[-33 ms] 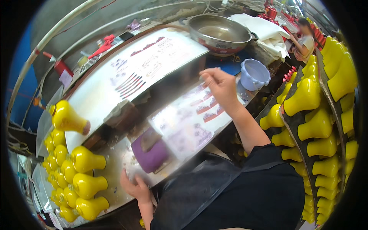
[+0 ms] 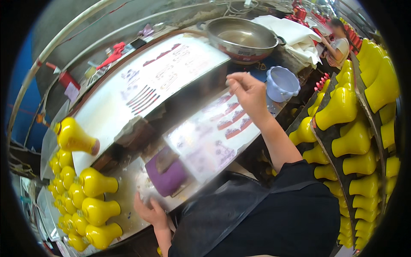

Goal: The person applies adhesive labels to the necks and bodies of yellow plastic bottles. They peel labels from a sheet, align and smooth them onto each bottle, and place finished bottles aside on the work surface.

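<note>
My right hand (image 2: 251, 95) is raised over the far end of a wet-looking sheet of decals (image 2: 201, 132), thumb and fingertips pinched together. Whatever lies in that pinch is too small to make out. Low at the bench's near edge is my left hand (image 2: 150, 212), its fingers apart and nothing in it. Just beyond it sits a purple cloth pad (image 2: 169, 177) with a dark greyish flat piece (image 2: 166, 162) on top. Yellow glossy vases (image 2: 99, 182) lie stacked to the left of that hand. Another yellow vase (image 2: 76, 135) rests above the stack, its base end brownish.
A raised white board (image 2: 171, 73) holds more decals and dark strips. Behind it stands a wide metal pan (image 2: 242, 36), with a lavender bucket (image 2: 282, 83) to the right. Racks of yellow vases (image 2: 338, 109) line my right side. A person (image 2: 338, 47) sits at the far right.
My right hand has shifted slightly to the right, still pinched. The whole view has tilted a little; my left hand stays by the purple pad.
</note>
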`<state>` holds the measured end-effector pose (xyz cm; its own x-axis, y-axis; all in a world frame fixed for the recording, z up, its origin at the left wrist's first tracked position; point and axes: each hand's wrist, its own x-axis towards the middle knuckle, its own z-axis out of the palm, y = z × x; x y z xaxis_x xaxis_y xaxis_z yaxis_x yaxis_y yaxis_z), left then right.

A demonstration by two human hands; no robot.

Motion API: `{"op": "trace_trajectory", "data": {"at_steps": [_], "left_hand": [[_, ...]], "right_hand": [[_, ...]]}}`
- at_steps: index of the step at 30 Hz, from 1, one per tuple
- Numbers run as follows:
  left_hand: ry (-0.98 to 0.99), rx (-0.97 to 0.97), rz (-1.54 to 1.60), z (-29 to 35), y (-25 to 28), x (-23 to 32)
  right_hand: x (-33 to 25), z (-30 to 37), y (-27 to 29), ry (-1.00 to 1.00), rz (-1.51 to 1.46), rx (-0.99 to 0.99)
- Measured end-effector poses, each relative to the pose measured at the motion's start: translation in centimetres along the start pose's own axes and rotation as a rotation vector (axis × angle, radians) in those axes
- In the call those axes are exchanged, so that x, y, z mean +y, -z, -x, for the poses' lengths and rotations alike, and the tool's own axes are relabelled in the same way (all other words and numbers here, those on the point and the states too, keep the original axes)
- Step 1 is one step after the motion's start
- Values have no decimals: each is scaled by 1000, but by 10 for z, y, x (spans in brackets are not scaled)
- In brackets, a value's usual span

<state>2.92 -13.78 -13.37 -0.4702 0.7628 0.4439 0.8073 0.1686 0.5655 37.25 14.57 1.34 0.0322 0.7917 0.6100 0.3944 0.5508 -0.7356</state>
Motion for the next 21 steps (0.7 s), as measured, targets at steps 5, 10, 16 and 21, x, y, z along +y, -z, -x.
{"op": "trace_trajectory", "data": {"at_steps": [5, 10, 16, 21], "left_hand": [[-30, -70, -170, -3, 0, -2], [-34, -99, -227, -4, -3, -6], [6, -72, -257, -2, -6, -6], [43, -54, -266, -3, -8, -8]], "right_hand": [[60, -70, 40, 1, 29, 301], [120, -169, 89, -97, -177, 561], [199, -260, 181, -381, -460, 923], [282, -284, 265, -656, -764, 1264]]}}
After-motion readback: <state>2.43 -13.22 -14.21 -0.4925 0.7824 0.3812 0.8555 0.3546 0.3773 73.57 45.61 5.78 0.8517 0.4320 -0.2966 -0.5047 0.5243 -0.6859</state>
